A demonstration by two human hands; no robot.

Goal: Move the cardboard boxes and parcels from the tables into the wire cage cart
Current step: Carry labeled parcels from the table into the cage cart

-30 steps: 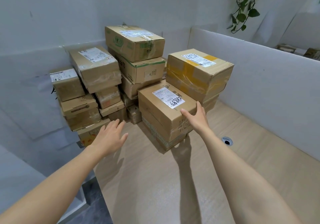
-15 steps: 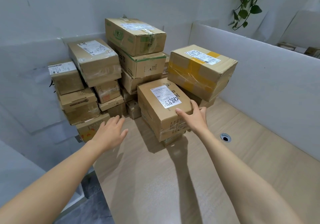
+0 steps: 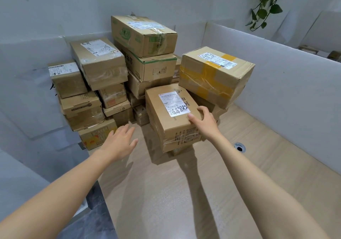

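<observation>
Wooden table [image 3: 166, 198], boxes [image 3: 145, 37] piled.
Right hand [image 3: 204, 122] now curls over the labelled box [image 3: 166, 124], drawn nearer; left hand [image 3: 118, 142] hovers, fingers straight.

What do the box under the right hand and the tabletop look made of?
The box under the right hand: matte brown cardboard, bound with glossy clear tape, white paper label. The tabletop: pale wood-grain, smooth, probably laminate rather than solid wood.

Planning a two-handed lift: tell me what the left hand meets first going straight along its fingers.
Probably the small low box in the gap left of the labelled box that the right hand grips. The left hand, open, points there. Depth is unclear: it might brush the labelled box's side first.
</observation>
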